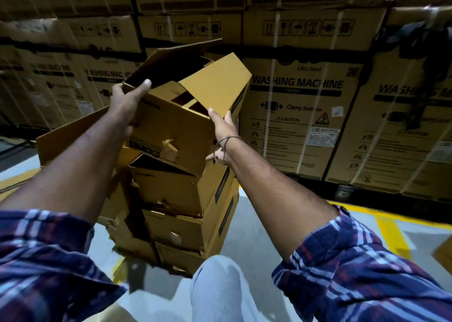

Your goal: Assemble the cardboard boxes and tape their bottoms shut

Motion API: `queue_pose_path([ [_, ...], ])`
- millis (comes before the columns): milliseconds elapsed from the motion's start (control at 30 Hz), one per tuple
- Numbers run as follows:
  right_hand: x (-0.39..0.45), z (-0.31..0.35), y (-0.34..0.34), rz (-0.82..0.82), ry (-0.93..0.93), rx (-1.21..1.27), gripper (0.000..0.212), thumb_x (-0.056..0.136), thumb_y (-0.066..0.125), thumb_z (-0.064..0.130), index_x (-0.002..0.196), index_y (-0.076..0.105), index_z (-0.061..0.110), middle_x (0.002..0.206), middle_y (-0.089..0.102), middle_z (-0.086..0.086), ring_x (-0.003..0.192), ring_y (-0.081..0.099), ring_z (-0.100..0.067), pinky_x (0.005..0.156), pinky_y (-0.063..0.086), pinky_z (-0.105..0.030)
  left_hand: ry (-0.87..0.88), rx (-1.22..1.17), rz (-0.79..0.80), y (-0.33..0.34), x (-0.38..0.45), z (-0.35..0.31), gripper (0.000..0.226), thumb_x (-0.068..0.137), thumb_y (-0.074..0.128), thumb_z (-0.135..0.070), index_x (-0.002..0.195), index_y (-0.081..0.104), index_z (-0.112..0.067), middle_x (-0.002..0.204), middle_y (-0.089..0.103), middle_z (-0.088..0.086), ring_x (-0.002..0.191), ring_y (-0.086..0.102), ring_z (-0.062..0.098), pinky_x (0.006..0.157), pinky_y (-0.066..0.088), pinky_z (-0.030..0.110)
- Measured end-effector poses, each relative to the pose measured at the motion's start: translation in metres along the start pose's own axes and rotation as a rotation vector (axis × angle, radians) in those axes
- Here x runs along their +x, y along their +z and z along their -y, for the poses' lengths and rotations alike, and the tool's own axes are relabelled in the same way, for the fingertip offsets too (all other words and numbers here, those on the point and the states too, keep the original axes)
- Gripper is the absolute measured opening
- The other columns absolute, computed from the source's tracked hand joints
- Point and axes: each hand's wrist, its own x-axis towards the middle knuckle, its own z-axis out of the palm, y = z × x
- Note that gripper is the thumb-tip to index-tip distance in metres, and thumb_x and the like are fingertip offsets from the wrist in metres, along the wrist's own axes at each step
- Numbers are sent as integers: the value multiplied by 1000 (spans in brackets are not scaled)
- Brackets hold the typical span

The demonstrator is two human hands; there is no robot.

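Four or so boxes sit in the stack [186, 214] at centre frame, w/ the top box [171, 116] held tilted just above it. Progress, as I judge it: mid-task at best. Stack boxes are squared up, but several show torn, ragged flaps and I can't see any tape on them; can't tell if bottoms are sealed. Top box is opened into shape, flaps loose: one big flap sticks up at 12 o'clock, another angles out at 2 o'clock, inner flaps half folded w/ dark gaps between. No tape roll in view. So folding + taping of this one looks left to do.

Behind, from 9 to 3 o'clock: wall of big printed cartons [298, 106], strapped w/ pale bands, flat matte corrugated board. Floor [256, 223] is smooth grey w/ yellow painted lines at 4 o'clock. Loose flat cardboard sheet [71, 135] leans at 9 o'clock of the stack.

Top box: plain brown corrugated, stiff, sharp creases, a torn patch low on its near face.

Left hand [127, 99] grips the box's upper left edge, thumb over the rim. Right hand [223, 128] holds the right corner, fingers behind the wall, thumb up; thin band on the wrist.
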Motion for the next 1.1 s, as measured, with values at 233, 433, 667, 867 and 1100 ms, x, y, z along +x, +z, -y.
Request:
queue_pose_path([
  [233,4,46,32,-65,-147,-186,82,99,61,50,164,13,34,165,32,-4,147,36,-35,114,35,-56,-49,-148,21,-44,34,-10,120,54,68,-99,154,38,-40,159,45,7,142,45,40,105,33,79],
  [433,18,75,63,-57,-296,-304,86,97,63,50,164,15,26,165,32,-7,150,32,-33,120,31,-51,-57,-163,-16,-70,71,-16,124,46,67,-103,152,40,-43,151,55,6,132,56,38,100,39,77],
  [667,53,21,73,-52,-181,-419,86,94,65,51,163,21,25,161,37,-9,147,36,-37,116,37,-56,-229,-108,-68,-59,50,47,116,65,76,-83,160,28,-37,164,36,9,148,37,42,107,35,78],
  [867,60,-12,82,-72,-153,-490,87,96,59,54,164,12,28,156,45,-12,145,36,-37,116,36,-56,-262,-59,-196,-52,55,80,97,94,68,-57,165,5,-38,171,13,12,154,22,44,111,36,74],
  [1100,48,-4,80,17,-113,-404,100,84,65,72,163,19,29,165,30,-8,149,32,-39,112,34,-70,-219,-46,-190,-65,44,81,87,101,53,-60,167,5,-31,171,22,10,154,29,38,117,31,70],
])
